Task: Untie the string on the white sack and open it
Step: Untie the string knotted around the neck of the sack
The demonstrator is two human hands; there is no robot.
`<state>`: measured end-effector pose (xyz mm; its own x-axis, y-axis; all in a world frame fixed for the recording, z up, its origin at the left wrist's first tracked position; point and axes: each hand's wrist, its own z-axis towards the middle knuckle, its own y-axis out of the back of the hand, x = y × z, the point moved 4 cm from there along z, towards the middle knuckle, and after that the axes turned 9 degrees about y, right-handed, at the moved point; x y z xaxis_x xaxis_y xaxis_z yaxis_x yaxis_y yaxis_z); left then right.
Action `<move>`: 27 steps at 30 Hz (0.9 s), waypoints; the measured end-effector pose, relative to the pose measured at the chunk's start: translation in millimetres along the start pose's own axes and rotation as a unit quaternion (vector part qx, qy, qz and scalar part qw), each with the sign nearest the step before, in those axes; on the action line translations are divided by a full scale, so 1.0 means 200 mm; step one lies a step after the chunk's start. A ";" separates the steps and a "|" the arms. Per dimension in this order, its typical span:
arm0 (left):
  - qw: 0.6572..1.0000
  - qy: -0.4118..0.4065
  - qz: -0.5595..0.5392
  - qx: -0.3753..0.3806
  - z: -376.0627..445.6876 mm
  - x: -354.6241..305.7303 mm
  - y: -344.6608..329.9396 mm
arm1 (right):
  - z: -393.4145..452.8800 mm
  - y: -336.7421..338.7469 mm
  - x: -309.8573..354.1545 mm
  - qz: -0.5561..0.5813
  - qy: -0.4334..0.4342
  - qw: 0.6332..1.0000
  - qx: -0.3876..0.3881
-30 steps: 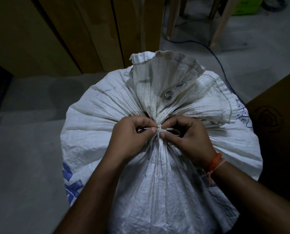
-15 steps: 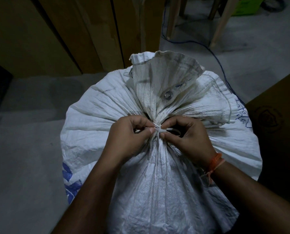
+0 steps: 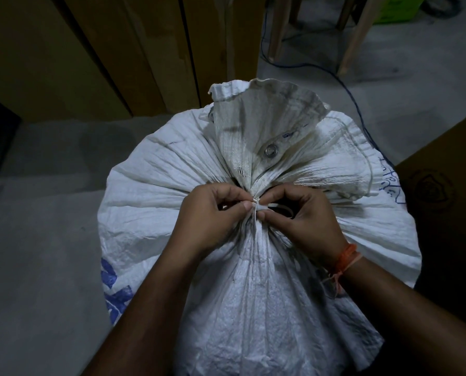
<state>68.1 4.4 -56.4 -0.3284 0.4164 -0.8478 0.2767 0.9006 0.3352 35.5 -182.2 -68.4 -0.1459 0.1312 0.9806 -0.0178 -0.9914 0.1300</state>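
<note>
A full white woven sack (image 3: 156,202) with blue print stands on the grey floor, its neck gathered and tied. A thin white string (image 3: 256,208) is knotted around the neck, with a loop running to the right. My left hand (image 3: 213,215) pinches the string at the knot from the left. My right hand (image 3: 305,215) pinches it from the right, thumb and fingertip pressed beside the knot. Above the knot the sack's loose top (image 3: 267,123) fans upward, showing a metal eyelet (image 3: 270,150).
Wooden panels (image 3: 134,50) rise behind the sack. A brown cardboard box (image 3: 448,191) stands close on the right. A blue cable (image 3: 362,104) trails over the floor past wooden furniture legs (image 3: 354,36). Grey floor (image 3: 36,240) spreads to the left.
Both hands stay at the knot; the fingertips have shifted slightly closer on the string. The knot remains tied.
</note>
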 end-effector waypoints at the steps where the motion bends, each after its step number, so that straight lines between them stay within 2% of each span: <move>1: 1.000 0.003 -0.007 0.004 0.00 0.00 0.01 | 0.00 0.00 0.00 0.001 -0.002 1.000 0.000; 27: 0.999 0.014 -0.022 0.024 0.00 0.01 0.00 | 0.00 0.01 0.00 -0.022 0.008 1.000 0.001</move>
<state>68.2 5.2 -57.4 -0.3656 0.3808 -0.8493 0.3050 0.9111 0.2773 35.5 -183.2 -68.6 -0.1610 0.1742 0.9715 -0.0219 -0.9847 0.1729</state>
